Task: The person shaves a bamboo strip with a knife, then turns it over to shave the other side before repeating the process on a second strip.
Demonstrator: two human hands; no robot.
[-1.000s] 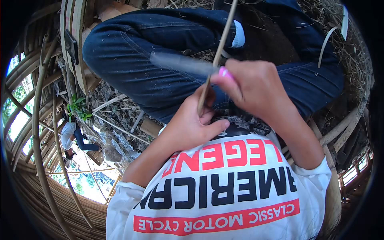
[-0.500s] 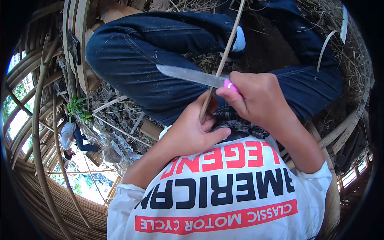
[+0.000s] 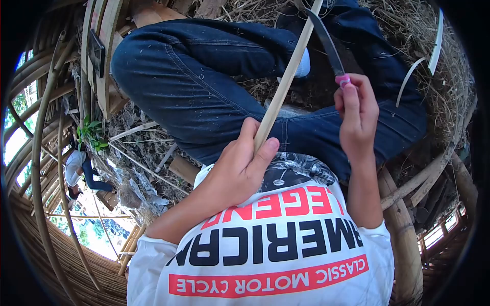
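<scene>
My left hand (image 3: 237, 168) is closed around the lower end of a pale bamboo strip (image 3: 287, 81), close to my shirt. From that grip the strip slants up and right, out past the top of the view. A knife (image 3: 328, 47) with a pink handle is gripped in my right hand (image 3: 357, 107), right of the strip. Its blade points up and left, with the tip right at the strip's upper part. Both hands are over my lap, above my dark jeans (image 3: 204, 76).
Split bamboo slats (image 3: 106, 56) stand at upper left with a dark phone (image 3: 97, 53) against them. Thin shavings (image 3: 408, 81) and dry grass (image 3: 408, 30) lie at right. Another person (image 3: 81, 171) is farther off at left, beyond a green plant (image 3: 92, 135).
My right hand has moved right, and the knife has swung from lying across the strip to pointing up along it. The strip has turned to show its broader pale face.
</scene>
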